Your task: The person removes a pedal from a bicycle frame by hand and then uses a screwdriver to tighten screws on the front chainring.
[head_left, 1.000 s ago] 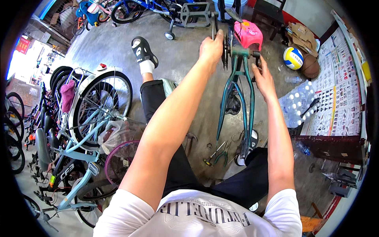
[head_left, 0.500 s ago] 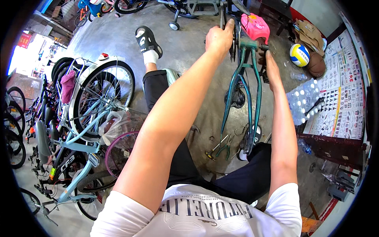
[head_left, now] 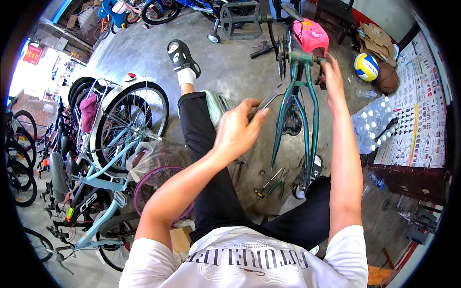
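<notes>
In my left hand [head_left: 238, 127] is an open-end wrench [head_left: 267, 102], its jaw pointing up and right beside the green bike frame [head_left: 313, 113]. The frame's twin tubes run from the bottom bracket [head_left: 301, 56] back toward my legs. A chainring [head_left: 282, 58] and a crank arm with a large grey pedal [head_left: 240, 20] are on the bracket's left side. My right hand [head_left: 332, 79] is at the bracket's right end, fingers curled by dark parts there; what they grip is partly hidden. A black saddle [head_left: 291, 124] shows beneath the tubes.
Pliers [head_left: 275, 185] and a screwdriver [head_left: 262, 191] lie on the floor between my legs. Left, a light-blue bicycle [head_left: 103, 180] lies among others. A pink plastic seat [head_left: 311, 35], a volleyball [head_left: 366, 67] and packed water bottles [head_left: 372, 122] are ahead and right.
My left hand has come back and down from the chainring, and the wrench now shows in it. The fingers of my right hand have curled in at the bracket's end. The pedal has come further into view.
</notes>
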